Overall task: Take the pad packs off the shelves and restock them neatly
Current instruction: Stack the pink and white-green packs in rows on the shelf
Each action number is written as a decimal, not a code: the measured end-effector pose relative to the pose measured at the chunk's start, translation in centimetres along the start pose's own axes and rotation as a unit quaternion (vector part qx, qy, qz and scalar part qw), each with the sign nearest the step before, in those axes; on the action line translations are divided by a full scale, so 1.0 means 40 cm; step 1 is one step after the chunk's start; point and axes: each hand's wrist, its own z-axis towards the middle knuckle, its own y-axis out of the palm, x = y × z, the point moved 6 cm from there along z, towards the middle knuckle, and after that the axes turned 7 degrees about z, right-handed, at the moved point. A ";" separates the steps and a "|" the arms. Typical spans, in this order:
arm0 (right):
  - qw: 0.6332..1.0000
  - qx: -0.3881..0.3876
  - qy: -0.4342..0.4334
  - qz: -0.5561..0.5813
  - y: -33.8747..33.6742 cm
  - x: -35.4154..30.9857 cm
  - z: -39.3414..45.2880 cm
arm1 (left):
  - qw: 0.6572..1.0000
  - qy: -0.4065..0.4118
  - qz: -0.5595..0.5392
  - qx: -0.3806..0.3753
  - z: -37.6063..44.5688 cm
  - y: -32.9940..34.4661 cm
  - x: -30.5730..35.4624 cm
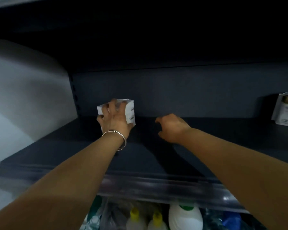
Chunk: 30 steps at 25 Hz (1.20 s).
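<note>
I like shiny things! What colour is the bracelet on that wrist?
Silver. The bracelet on the left wrist shows best in the head view.

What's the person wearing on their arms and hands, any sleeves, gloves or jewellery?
Both forearms are bare, with no sleeves in view and no gloves. The left hand has a thin silver-coloured bangle round its wrist. The right hand and its wrist show no jewellery.

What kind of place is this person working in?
Probably a shop aisle: a dark metal shelf with a price-label strip along its front edge, a white pad pack under the left hand, and cleaning bottles below.
</note>
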 end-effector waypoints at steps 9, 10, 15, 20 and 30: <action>0.999 -0.016 0.010 -0.026 0.047 -0.006 0.069 | 0.955 -0.208 -0.203 -0.062 0.046 0.098 -0.081; 0.999 -0.018 0.012 -0.026 0.046 -0.001 0.069 | 0.957 -0.205 -0.200 -0.054 0.045 0.098 -0.073; 0.999 -0.012 0.023 -0.026 0.020 0.050 0.034 | 0.956 -0.170 -0.233 -0.045 0.030 0.088 0.027; 0.997 0.006 0.062 -0.041 -0.050 0.184 -0.061 | 0.958 -0.117 -0.253 -0.064 -0.009 0.072 0.220; 0.975 0.065 0.194 -0.081 -0.232 0.637 -0.323 | 0.942 -0.040 -0.320 -0.092 -0.141 0.052 0.715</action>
